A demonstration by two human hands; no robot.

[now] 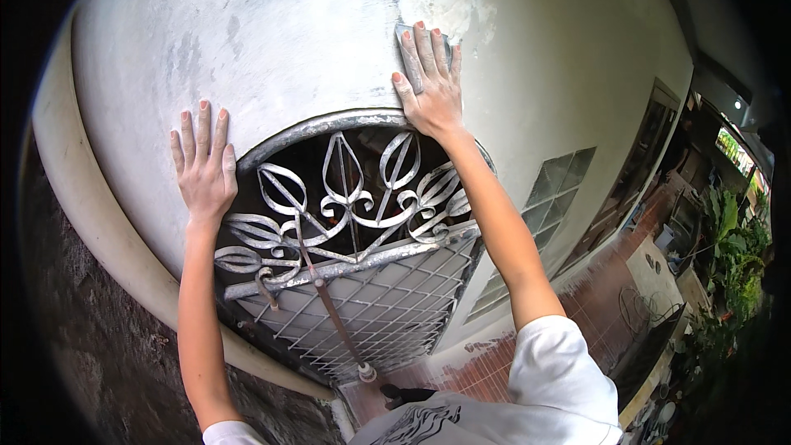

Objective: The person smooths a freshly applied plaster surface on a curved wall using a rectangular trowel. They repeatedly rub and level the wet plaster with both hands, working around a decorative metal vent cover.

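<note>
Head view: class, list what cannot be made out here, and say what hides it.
All in the head view:
Gray sheet: mostly covered by the right hand.
Palm of the left hand: turned toward the wall.
Space behind the metal grille: too dark.
White shirt: cut off by the lower edge.

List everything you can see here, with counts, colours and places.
Smooth plastered wall: one, white with grey patches, upper middle
Curved raised moulding: one, cream, left side
Thin flat sheet: one, grey, against the wall, upper centre
Leaf-and-scroll metal grille: one, worn white, under the grey arched frame
Diamond-mesh metal panel: one, grey, below the grille
Gridded window: at least one, grey, right of the grille
Tiled floor: one, reddish, lower right
Leafy plants: several, green, far right
Short-sleeved shirt: one, white, lower edge
Left hand: one, white-dusted, flat on the wall
Right hand: one, white-dusted, flat over the sheet
</note>
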